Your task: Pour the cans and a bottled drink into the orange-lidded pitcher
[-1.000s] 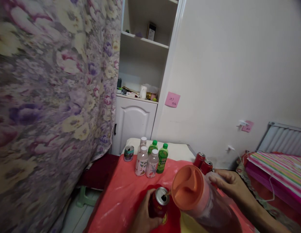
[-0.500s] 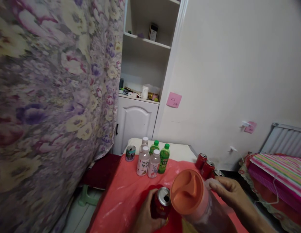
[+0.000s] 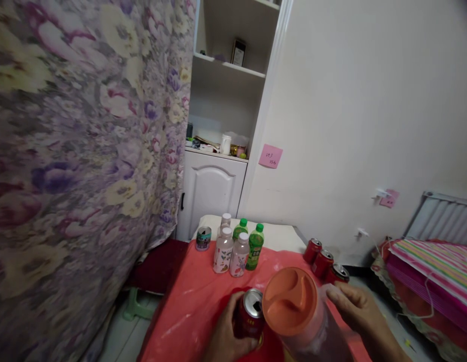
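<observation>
My left hand point(image 3: 227, 332) is wrapped round a red drink can point(image 3: 250, 322), its opened top facing up. My right hand point(image 3: 350, 304) grips a clear plastic pitcher point(image 3: 323, 334) at its side; the handle is mostly hidden. An orange lid point(image 3: 289, 301) caps the pitcher, which is tilted towards the can, its lid close to the can's top. I cannot tell whether any liquid flows between them. Beyond my hands stand several bottles: white-capped ones with printed patterns point(image 3: 223, 251) and green-capped green ones point(image 3: 255, 247).
A small teal can point(image 3: 203, 238) stands at the table's far left. Three red cans point(image 3: 323, 263) line the right edge. A red plastic cover point(image 3: 195, 301) lies over the table. A floral curtain point(image 3: 86, 151) hangs at left; a white cabinet point(image 3: 214, 188) stands behind.
My right hand and the pitcher have shifted slightly lower, showing more of the nearest red can on the right. My left hand still holds its can in nearly the same place.
</observation>
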`<state>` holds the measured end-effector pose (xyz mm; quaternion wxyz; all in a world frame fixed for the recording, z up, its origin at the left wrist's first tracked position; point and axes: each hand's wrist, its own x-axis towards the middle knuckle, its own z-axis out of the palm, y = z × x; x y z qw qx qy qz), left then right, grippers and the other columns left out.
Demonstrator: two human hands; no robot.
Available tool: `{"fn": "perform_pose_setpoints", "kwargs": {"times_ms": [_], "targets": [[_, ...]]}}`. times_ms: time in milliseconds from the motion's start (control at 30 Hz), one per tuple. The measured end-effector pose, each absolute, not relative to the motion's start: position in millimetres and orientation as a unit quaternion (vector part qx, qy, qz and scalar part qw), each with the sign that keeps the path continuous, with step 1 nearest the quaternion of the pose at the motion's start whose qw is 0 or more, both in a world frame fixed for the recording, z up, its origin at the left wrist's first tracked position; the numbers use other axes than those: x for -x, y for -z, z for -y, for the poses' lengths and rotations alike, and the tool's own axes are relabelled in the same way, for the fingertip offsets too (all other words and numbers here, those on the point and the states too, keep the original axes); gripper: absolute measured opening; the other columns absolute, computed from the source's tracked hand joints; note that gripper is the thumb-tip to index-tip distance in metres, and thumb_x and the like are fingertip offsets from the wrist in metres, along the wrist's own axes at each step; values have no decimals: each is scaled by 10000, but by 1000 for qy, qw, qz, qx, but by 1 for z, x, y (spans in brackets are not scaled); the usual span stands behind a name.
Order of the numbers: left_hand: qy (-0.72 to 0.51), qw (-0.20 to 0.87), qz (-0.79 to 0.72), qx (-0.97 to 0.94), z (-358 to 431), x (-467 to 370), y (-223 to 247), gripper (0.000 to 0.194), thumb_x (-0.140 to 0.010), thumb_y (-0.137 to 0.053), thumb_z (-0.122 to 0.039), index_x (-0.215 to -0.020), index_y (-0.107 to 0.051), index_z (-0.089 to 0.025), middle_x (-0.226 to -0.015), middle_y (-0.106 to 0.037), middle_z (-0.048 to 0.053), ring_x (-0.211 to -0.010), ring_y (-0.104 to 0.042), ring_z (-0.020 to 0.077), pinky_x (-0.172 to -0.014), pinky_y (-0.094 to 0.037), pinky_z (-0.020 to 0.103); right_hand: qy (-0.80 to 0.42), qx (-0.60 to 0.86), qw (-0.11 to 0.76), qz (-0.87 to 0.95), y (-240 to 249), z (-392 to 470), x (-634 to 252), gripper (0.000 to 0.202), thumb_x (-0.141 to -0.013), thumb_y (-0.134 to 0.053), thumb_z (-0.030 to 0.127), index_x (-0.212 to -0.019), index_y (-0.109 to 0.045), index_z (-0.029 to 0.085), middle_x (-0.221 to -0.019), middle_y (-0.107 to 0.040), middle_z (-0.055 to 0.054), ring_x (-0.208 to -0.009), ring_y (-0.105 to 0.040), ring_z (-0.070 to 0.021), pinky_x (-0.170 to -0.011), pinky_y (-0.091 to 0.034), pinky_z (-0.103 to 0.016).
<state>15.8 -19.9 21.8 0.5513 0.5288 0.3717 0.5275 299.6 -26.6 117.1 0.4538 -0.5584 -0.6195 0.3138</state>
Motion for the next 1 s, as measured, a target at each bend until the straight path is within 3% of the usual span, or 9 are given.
{"fn": "perform_pose_setpoints", "kwargs": {"times_ms": [167,333,567,667,767,1000], "targets": [[-541,539,-355,-539,13,-11,-4,759,-510,-737,-169,-1238,-529,-214,-1300,-694,134,-1274,-589,402,-1099,-421,518,-326,571,469,590,-106,26,-306,651,-650,-606,847,-573,-322,266,-583,-203,82,-556,-172,-105,-536,-150,-290],[-535,537,-374,-534,10,-6,1,788,-530,-756,-203,-1271,-488,-176,-1357,-641,197,-1309,-555,413,-1128,-381,536,-366,547,559,504,-105,35,-321,577,-736,-671,719,-589,-374,247,-587,-218,92,-566,-159,-99,-523,-135,-283],[-536,532,-391,-526,5,-2,7,836,-528,-842,-303,-1269,-473,-188,-1351,-633,188,-1314,-544,417,-1134,-383,536,-391,452,733,327,-85,33,-353,480,-590,-875,535,-583,-504,229,-569,-423,68,-571,-377,-115,-508,-365,-249],[-538,531,-395,-522,0,0,20,824,-553,-861,-304,-1277,-477,-215,-1360,-641,158,-1318,-555,400,-1130,-400,521,-387,434,749,317,-75,30,-350,466,-586,-871,554,-561,-536,231,-526,-469,64,-524,-400,-110,-464,-369,-243],[-541,525,-393,-527,-5,1,34,847,-573,-884,-345,-1307,-479,-226,-1390,-637,155,-1334,-555,396,-1137,-407,515,-402,422,755,299,-62,26,-344,414,-541,-886,555,-609,-638,230,-573,-631,33,-549,-532,-125,-490,-450,-239],[-509,529,-418,-535,-6,4,27,872,-552,-872,-358,-1308,-478,-174,-1445,-588,230,-1353,-543,426,-1150,-414,536,-426,414,767,244,-36,14,-339,382,-467,-915,526,-623,-722,236,-620,-761,4,-585,-681,-153,-544,-567,-232]]}}
